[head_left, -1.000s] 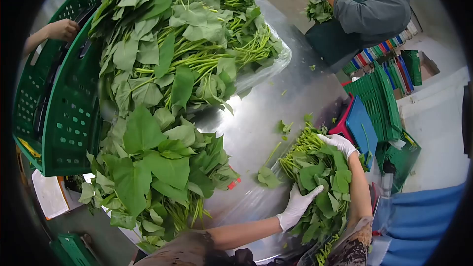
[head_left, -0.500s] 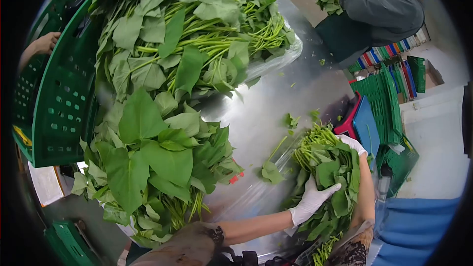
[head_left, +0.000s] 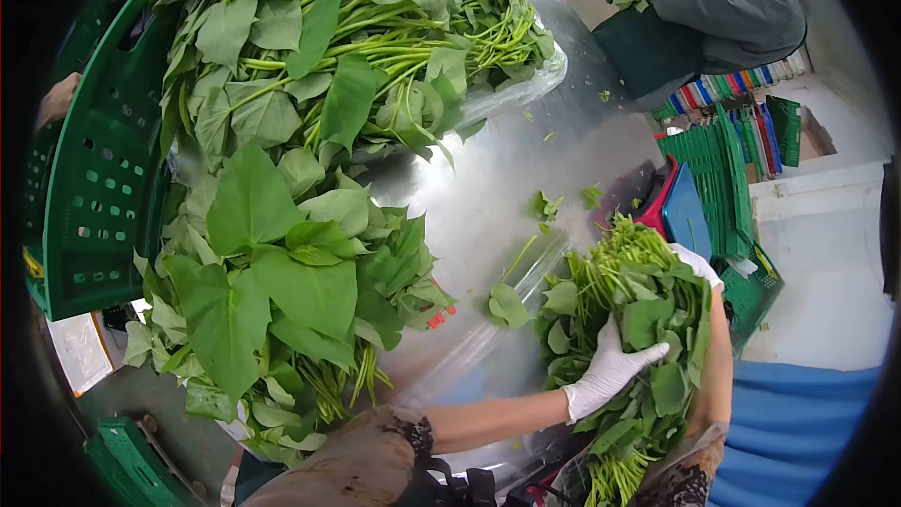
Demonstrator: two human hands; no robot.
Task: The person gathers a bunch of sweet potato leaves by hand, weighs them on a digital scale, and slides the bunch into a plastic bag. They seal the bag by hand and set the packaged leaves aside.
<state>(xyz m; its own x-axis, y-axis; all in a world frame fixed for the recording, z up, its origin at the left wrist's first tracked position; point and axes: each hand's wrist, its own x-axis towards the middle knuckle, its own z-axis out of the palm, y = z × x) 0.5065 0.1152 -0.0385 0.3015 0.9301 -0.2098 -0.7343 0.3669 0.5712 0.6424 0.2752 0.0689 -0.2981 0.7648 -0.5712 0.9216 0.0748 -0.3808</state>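
My left hand (head_left: pixel 612 372), in a white glove, presses on a bundle of leafy greens (head_left: pixel 648 312) with its thumb spread. My right hand (head_left: pixel 697 266), also gloved, wraps round the far right side of the same bundle; its fingers are partly hidden by leaves. The stems bunch at the bundle's upper end. More stems (head_left: pixel 615 477) show below it, near my right forearm. A large pile of greens (head_left: pixel 366 47) lies at the upper left, and another leafy heap (head_left: pixel 282 291) is left of my hands.
Clear plastic film and loose leaves (head_left: pixel 509 306) lie on the metal table (head_left: pixel 488 178). Green crates (head_left: pixel 108 169) stand at the left, with another person's hand behind them. A blue-and-red object (head_left: pixel 683 211) is beyond the bundle. A co-worker (head_left: pixel 723 19) holds greens at the upper right.
The bundle and both my hands have shifted slightly right, while the piles and table have moved slightly left and up in view. The co-worker's gloved hand is higher.
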